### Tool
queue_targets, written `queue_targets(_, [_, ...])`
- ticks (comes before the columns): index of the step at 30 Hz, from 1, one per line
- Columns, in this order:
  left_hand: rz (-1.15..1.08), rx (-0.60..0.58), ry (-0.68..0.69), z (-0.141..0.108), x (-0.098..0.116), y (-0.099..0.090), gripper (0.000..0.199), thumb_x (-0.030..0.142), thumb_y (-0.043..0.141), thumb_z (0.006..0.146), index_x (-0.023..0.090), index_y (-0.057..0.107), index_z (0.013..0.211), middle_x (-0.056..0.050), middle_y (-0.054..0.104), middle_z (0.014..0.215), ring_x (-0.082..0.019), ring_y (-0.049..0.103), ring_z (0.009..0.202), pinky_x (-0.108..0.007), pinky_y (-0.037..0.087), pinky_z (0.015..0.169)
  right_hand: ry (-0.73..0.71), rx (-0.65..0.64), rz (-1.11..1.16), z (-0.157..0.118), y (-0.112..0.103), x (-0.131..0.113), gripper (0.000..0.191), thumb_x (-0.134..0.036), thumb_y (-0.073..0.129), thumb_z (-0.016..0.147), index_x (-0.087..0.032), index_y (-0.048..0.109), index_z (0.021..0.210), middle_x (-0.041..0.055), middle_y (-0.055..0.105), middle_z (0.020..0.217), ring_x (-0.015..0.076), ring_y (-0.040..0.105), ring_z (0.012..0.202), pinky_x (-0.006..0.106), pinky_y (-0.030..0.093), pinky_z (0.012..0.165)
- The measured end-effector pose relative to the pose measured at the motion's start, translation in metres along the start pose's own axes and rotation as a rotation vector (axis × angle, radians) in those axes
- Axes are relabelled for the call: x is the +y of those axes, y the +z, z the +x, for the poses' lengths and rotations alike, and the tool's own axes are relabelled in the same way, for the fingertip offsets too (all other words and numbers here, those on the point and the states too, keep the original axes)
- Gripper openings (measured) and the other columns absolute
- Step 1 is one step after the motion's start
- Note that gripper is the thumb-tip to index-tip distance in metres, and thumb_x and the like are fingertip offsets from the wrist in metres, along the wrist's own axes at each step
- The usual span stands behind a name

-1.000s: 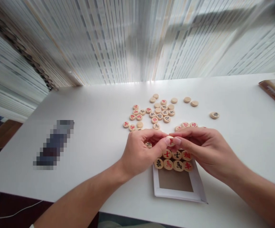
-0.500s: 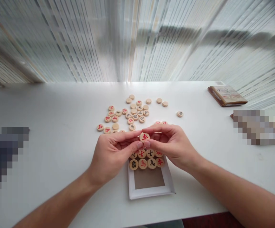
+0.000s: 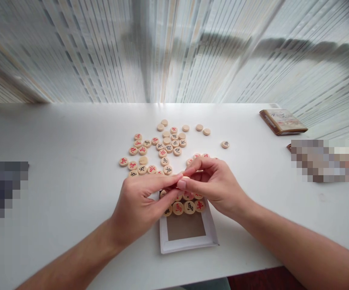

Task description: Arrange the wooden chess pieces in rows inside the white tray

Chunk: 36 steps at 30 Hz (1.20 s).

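Both of my hands meet above a shallow white box tray (image 3: 189, 244). Between the fingertips is a wooden xiangqi piece (image 3: 186, 177), of which only a thin edge shows. My right hand (image 3: 215, 181) pinches it with thumb and fingers. The fingers of my left hand (image 3: 142, 201) close on its left side. Below, rows of xiangqi pieces lie in the tray, with a red horse piece (image 3: 178, 208), a black horse piece (image 3: 189, 207) and a red chariot piece (image 3: 200, 206) in the front row. My fingers cover part of the rows behind.
Loose xiangqi pieces (image 3: 168, 148) are scattered on the white table (image 3: 71, 133) beyond my hands, some face down. One black-marked piece (image 3: 225, 144) lies apart at the right. A brown box (image 3: 283, 121) rests at the back right, near a blurred-out object (image 3: 322, 161). Striped curtains (image 3: 102, 52) hang behind.
The red chariot piece between my fingertips has tipped, so its face no longer shows. My left thumb has dropped lower. The whole view has shifted slightly.
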<state>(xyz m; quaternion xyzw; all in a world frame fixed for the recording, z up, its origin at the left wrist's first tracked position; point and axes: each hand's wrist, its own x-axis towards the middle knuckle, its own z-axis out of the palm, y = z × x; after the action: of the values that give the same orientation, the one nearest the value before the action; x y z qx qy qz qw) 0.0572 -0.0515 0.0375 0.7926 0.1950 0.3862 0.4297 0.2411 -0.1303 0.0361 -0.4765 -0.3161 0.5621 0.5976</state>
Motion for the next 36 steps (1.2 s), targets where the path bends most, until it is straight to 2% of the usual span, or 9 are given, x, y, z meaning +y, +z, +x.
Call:
queue_targets(5, [-0.154,0.018,-0.243,0.0011,0.0054,0.0002,0.024,0.016,0.088,0.084,0.029,0.089,0.104,-0.003,0.088,0.096,-0.022,0.085,0.08,-0.028,0.072,0.076,-0.023,-0.052,0.014,0.0008,-0.0008,-0.0013,0.025,-0.028,0.102,0.07,-0.018,0.08,0.075,-0.0001,0.076,0.068,0.012,0.072,0.06,0.021,0.062,0.059])
queue_targets(8, [-0.336,0.069,-0.426,0.0039,0.0051,0.0002,0.023,0.022,0.095,0.077,0.027,0.09,0.099,-0.004,0.087,0.096,-0.026,0.086,0.081,-0.033,0.074,0.077,-0.011,-0.085,0.037,0.0013,-0.0023,-0.002,0.019,-0.029,0.099,0.077,-0.02,0.085,0.086,0.0019,0.08,0.077,0.0137,0.077,0.067,0.023,0.066,0.065])
queue_targets(11, [-0.421,0.073,-0.518,0.0072,0.0015,-0.002,0.028,0.023,0.1,0.069,0.026,0.09,0.096,-0.004,0.087,0.093,-0.027,0.086,0.084,-0.034,0.074,0.08,-0.003,-0.102,0.051,0.0009,-0.0037,-0.0019,0.023,-0.028,0.097,0.079,-0.021,0.087,0.099,0.0042,0.084,0.086,0.0159,0.081,0.074,0.026,0.069,0.074])
queue_targets(15, [-0.46,0.063,-0.53,0.0094,-0.0024,-0.005,0.026,0.023,0.099,0.072,0.028,0.09,0.096,-0.003,0.087,0.092,-0.025,0.086,0.084,-0.03,0.073,0.079,-0.012,-0.081,0.024,0.0006,-0.0056,0.0006,0.029,-0.027,0.099,0.076,-0.022,0.087,0.102,0.0047,0.085,0.091,0.0187,0.081,0.078,0.035,0.071,0.083])
queue_targets(19, [-0.489,0.058,-0.536,0.0097,-0.0004,-0.004,0.022,0.025,0.097,0.077,0.025,0.09,0.097,-0.004,0.087,0.088,-0.025,0.086,0.08,-0.032,0.074,0.077,-0.012,-0.064,0.007,0.001,-0.0063,0.0028,0.036,-0.029,0.102,0.07,-0.021,0.086,0.102,0.0057,0.085,0.094,0.0211,0.082,0.084,0.038,0.071,0.085])
queue_targets(21, [-0.499,0.045,-0.542,0.0093,0.0016,-0.0027,0.02,0.025,0.096,0.078,0.025,0.09,0.097,-0.004,0.087,0.086,-0.026,0.086,0.079,-0.033,0.074,0.076,-0.003,-0.051,0.012,0.0009,-0.0051,0.0026,0.04,-0.029,0.105,0.064,-0.02,0.084,0.097,0.005,0.084,0.091,0.0213,0.082,0.083,0.035,0.071,0.081])
queue_targets(25, [-0.485,0.012,-0.545,0.0071,0.0042,-0.0004,0.023,0.022,0.098,0.075,0.027,0.09,0.096,-0.004,0.087,0.09,-0.026,0.086,0.08,-0.032,0.074,0.075,0.031,-0.002,0.008,0.0003,-0.0013,0.001,0.045,-0.025,0.11,0.051,-0.019,0.078,0.083,0.0007,0.078,0.077,0.0184,0.079,0.069,0.025,0.066,0.062])
queue_targets(30, [-0.501,-0.014,-0.531,0.006,0.0044,0.0008,0.023,0.023,0.095,0.078,0.026,0.089,0.1,-0.005,0.087,0.092,-0.025,0.085,0.078,-0.032,0.074,0.075,0.002,0.025,-0.004,0.0008,0.0012,0.0007,0.041,-0.033,0.109,0.054,-0.019,0.078,0.076,-0.0004,0.075,0.075,0.0173,0.076,0.067,0.028,0.067,0.063])
queue_targets(36, [-0.524,-0.035,-0.542,0.0076,0.0051,-0.0001,0.023,0.025,0.094,0.08,0.025,0.089,0.102,-0.006,0.088,0.095,-0.027,0.086,0.085,-0.033,0.074,0.081,-0.04,0.009,-0.026,0.0017,-0.0001,-0.001,0.032,-0.036,0.105,0.063,-0.019,0.081,0.078,-0.0003,0.073,0.072,0.0142,0.071,0.064,0.027,0.065,0.062])
